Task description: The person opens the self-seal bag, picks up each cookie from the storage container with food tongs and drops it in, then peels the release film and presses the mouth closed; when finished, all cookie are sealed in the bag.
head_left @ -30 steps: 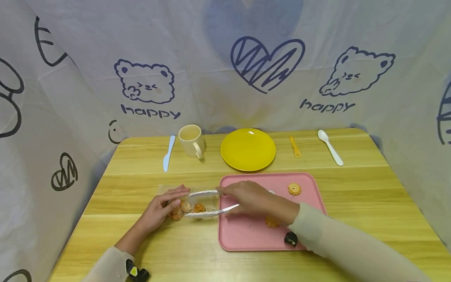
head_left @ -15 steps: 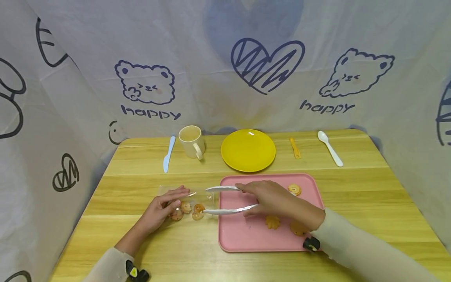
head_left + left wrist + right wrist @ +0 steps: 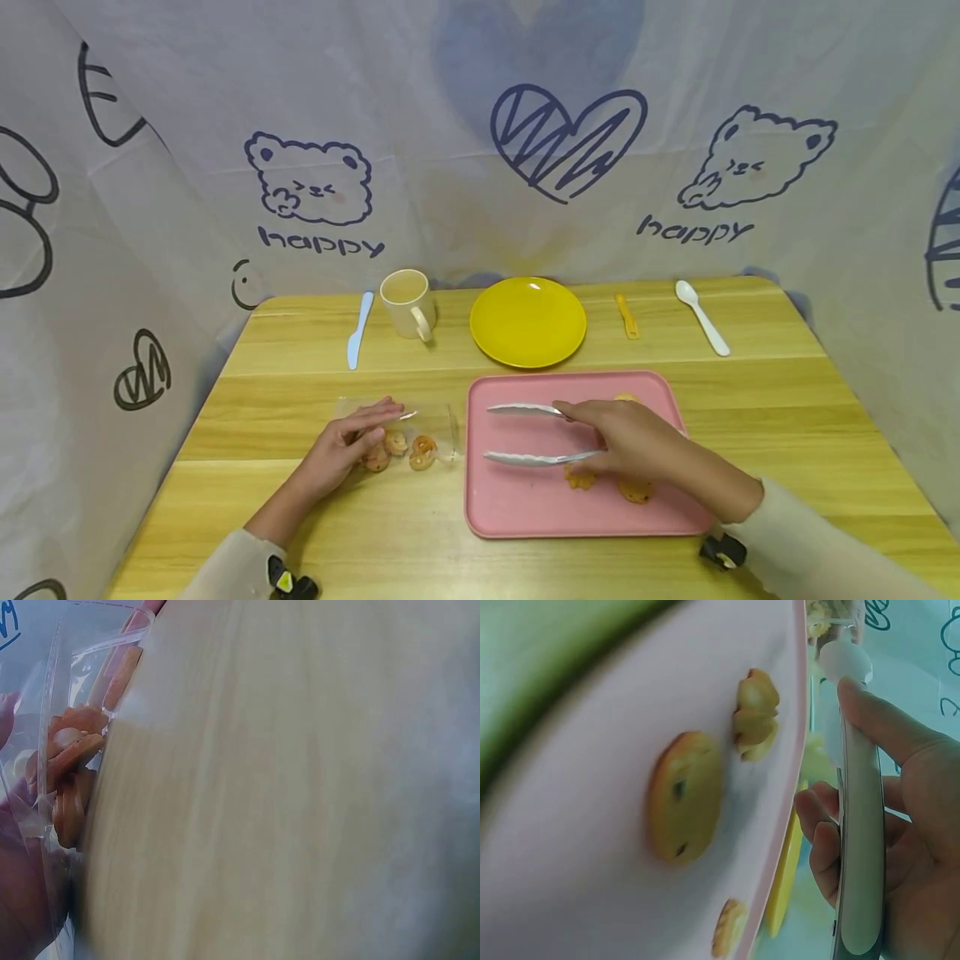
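Twice "happy" (image 3: 321,242) on backdrop (image 3: 435,183), right hand (image 3: 645,442) gripping tongs (image 3: 525,409), left hand (image 3: 340,450) holding clear cookie bag (image 3: 438,422).

Clear cookie bag (image 3: 430,421), spread tongs (image 3: 525,409)

Head downward, wrist views close, cookies (image 3: 685,801) shared

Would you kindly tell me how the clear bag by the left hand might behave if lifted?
The clear bag would likely flop, its film looking thin and creased. The loose cookies inside would probably slide toward whichever end dips.
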A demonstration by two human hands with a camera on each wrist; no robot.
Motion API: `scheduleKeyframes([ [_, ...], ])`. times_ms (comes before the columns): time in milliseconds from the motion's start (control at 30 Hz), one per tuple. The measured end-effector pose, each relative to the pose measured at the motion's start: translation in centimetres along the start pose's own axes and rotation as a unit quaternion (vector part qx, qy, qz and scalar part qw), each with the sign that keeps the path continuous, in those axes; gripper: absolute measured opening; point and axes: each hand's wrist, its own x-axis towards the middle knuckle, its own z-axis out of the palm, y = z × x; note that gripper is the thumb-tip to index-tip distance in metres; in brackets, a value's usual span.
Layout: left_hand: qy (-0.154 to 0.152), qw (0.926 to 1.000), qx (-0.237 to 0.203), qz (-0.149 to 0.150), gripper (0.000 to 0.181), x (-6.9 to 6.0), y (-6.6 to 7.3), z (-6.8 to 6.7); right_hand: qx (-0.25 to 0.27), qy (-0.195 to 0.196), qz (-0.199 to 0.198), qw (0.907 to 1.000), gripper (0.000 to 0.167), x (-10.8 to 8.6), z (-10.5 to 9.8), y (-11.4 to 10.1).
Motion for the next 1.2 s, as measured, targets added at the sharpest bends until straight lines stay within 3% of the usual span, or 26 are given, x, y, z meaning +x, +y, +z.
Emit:
scheduleKeyframes([
  [300, 0.000, 1.0000, 0.002, -0.002, 0.034, 0.0, 0.1, 0.0, -0.021, 0.016, -0.008, 0.9996, 0.081, -3.7, -0.4, 1.8],
  [600, 0.002, 0.9999, 0.001, -0.011, 0.035, -0.1, 0.1, 0.0, -0.018, 0.016, 0.021, 0.9995, 0.081, -6.7, -0.9, 3.3],
  [867, 0.000, 1.0000, -0.003, -0.009, 0.035, -0.1, 0.1, 0.0, -0.028, -0.001, 0.021, 0.9994, 0.080, -8.4, -1.4, 4.4],
  [1200, 0.000, 1.0000, -0.006, -0.007, 0.035, 0.0, 0.2, 0.1, -0.051, 0.007, 0.009, 0.9986, 0.071, -9.3, -1.5, 4.7],
])
